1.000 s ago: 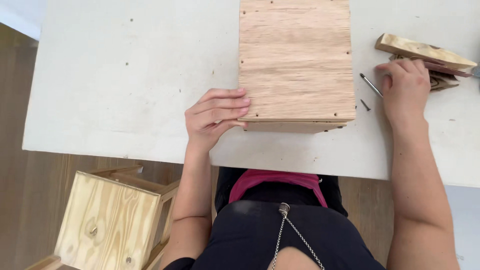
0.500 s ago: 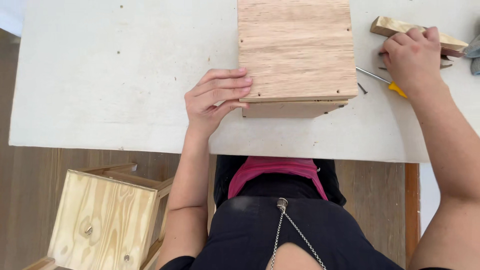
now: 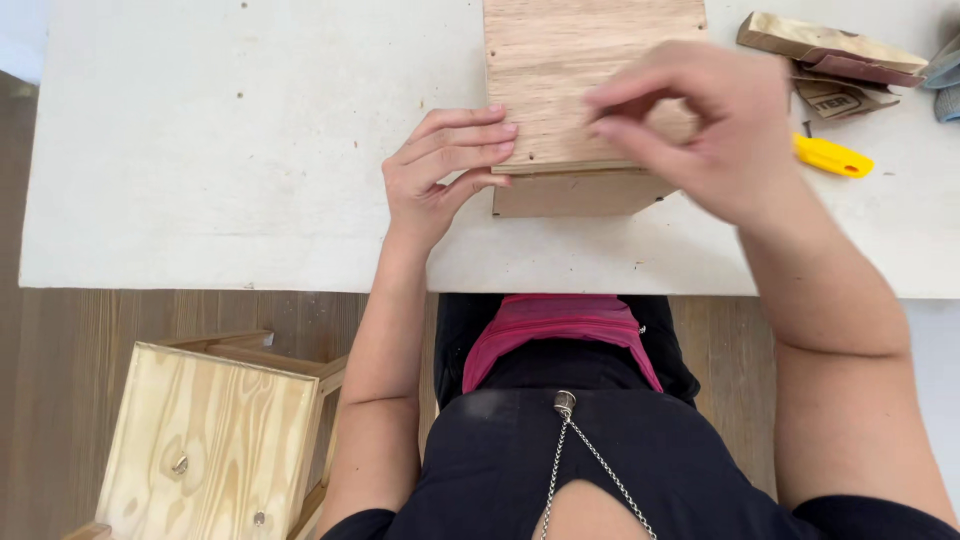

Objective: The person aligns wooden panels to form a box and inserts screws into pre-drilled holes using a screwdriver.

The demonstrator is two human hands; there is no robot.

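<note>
The right hand [image 3: 700,125] has swung in from the paper packets at the desk's far right, where it rested half a second ago, and now hovers over the wooden box [image 3: 590,85]; the left hand [image 3: 445,170] has barely shifted on the box's near left corner.

A person seated at a white desk [image 3: 220,150] works over the plywood box, which sits at the twelve o'clock position directly ahead of the torso, its top panel running out of frame at the far edge. The panel's long axis runs from six to twelve o'clock, away from the body. The left hand lies flat and loosely spread, fingers pointing toward three o'clock and pressing on the top panel where it overhangs the lower board. The right hand is raised above the panel, thumb and forefinger pinched narrowly together; whether they hold a small object cannot be told, as the hand is blurred by motion. Of the two, the left is in contact, the right just above.

At two o'clock from the box lie a yellow utility knife [image 3: 832,156] and brown paper packets [image 3: 830,55]. A pale pine stool [image 3: 210,440] stands on the floor at eight o'clock.
</note>
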